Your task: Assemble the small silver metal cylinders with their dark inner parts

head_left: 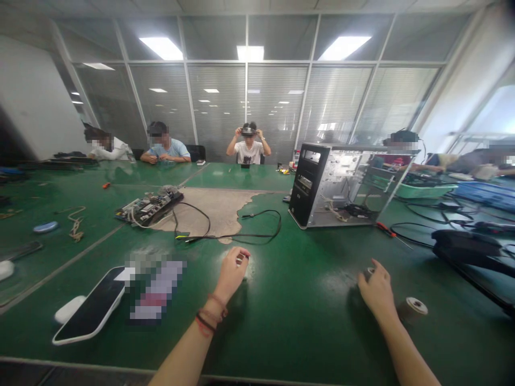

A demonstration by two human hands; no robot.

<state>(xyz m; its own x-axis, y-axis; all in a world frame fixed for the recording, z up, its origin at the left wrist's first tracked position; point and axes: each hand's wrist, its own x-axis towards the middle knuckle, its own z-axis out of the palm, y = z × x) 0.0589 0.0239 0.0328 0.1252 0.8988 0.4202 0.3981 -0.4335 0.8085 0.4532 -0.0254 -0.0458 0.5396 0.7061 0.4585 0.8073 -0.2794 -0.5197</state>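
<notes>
hovering, apparently: left hand [233, 272], loosely curled

This looks like an office-style electronics workshop. An open computer case [336, 171] and a circuit board [152, 208] share the green table [298, 305] before glazed partitions [276, 102].

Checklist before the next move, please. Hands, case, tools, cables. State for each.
1. Left hand empty: cannot tell, it is partly curled.
2. Right hand empty: cannot tell, it partly covers a small round item.
3. Case upright: ok, it stands with one side open.
4. Screwdriver in sight: ok, it lies just right of the case in view.
5. Cable tidied: not ok, it lies loose between the board and the case.
</notes>
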